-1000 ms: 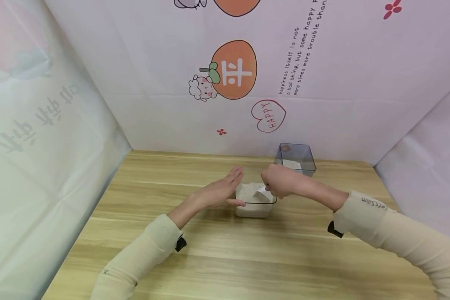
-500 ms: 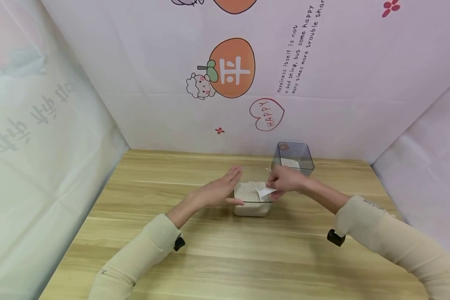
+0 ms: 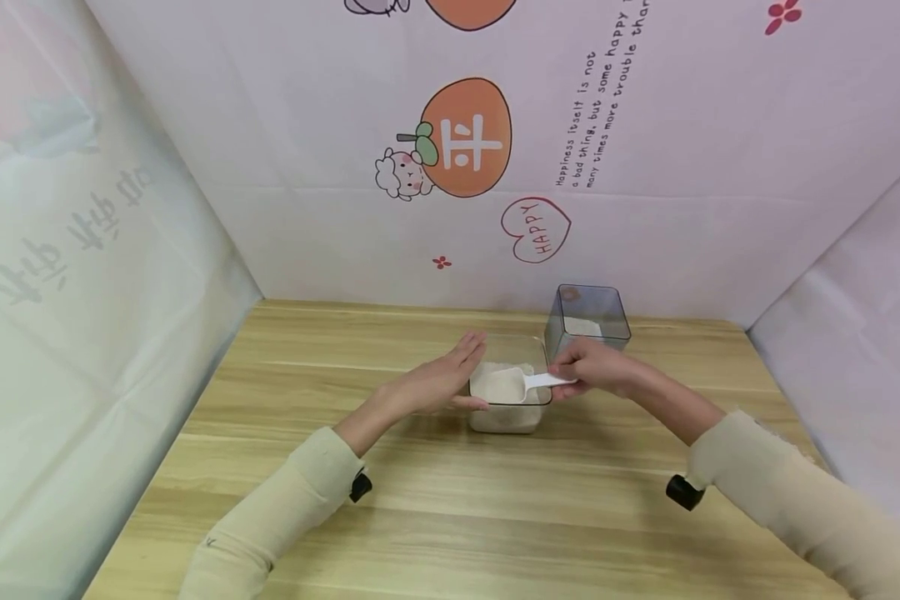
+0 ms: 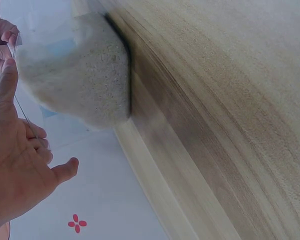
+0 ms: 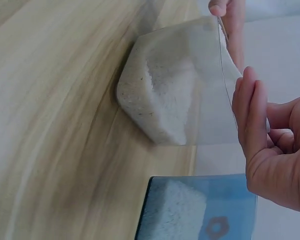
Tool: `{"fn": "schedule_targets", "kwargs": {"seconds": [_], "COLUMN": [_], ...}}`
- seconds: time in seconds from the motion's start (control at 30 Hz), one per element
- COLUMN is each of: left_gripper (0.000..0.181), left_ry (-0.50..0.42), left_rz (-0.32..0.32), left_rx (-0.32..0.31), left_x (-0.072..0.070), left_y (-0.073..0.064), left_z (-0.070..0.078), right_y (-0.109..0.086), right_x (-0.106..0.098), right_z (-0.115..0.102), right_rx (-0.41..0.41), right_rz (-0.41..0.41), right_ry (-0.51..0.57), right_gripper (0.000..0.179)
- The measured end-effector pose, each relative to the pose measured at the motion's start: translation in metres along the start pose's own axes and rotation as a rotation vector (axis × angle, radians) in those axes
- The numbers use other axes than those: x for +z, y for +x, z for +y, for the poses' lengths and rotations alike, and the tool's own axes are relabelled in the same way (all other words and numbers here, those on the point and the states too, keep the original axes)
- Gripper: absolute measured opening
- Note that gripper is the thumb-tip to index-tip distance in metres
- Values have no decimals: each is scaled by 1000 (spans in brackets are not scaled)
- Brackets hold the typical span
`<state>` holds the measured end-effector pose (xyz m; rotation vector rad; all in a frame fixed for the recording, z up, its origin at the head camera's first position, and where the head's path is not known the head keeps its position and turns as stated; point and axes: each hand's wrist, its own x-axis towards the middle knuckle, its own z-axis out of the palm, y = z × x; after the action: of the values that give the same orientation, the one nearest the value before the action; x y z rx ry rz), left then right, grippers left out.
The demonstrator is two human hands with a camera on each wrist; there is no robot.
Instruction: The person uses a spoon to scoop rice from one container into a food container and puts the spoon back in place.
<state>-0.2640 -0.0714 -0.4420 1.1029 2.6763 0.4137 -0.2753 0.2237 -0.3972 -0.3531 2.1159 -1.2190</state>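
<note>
A clear square container [image 3: 506, 421] of pale, rice-like grain [image 5: 165, 90] stands on the table. My left hand [image 3: 442, 379] rests against its left side, fingers stretched along the rim and thumb at the near corner. In the left wrist view, the left hand [image 4: 20, 155] touches the rim with its fingertips. My right hand [image 3: 588, 367] pinches the handle of a white scoop [image 3: 543, 380] at the right rim. The scoop's bowl lies inside the container, and pale grain appears to fill it. The right wrist view shows the right hand [image 5: 275, 145] at the rim; the handle is mostly hidden.
Behind the right hand, close to the back wall, stands a blue-tinted clear container [image 3: 600, 312] with some pale grain at its bottom. Printed white sheets [image 3: 345, 242] enclose the wooden table [image 3: 420, 525] at the back and sides.
My right hand has moved right and slightly lower, and the scoop has turned from steeply tilted to nearly level, its bowl now facing up. The left hand has stayed in place.
</note>
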Motion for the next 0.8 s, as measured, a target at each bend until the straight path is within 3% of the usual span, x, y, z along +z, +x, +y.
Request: {"fn": "schedule_targets", "kwargs": {"seconds": [0.27, 0.8], "left_gripper": [103, 103], "left_ry": [7, 11], "left_rz": [-5, -2], "left_rx": [-2, 0], "left_x": [-1, 0], "left_y": [1, -1], "left_z": [1, 2], "right_y": [-9, -17], "right_x": [-1, -3], "right_z": [17, 25], "right_rx": [11, -9], "right_rz": [46, 72], "right_ry": [189, 278], "right_gripper": [31, 38]}}
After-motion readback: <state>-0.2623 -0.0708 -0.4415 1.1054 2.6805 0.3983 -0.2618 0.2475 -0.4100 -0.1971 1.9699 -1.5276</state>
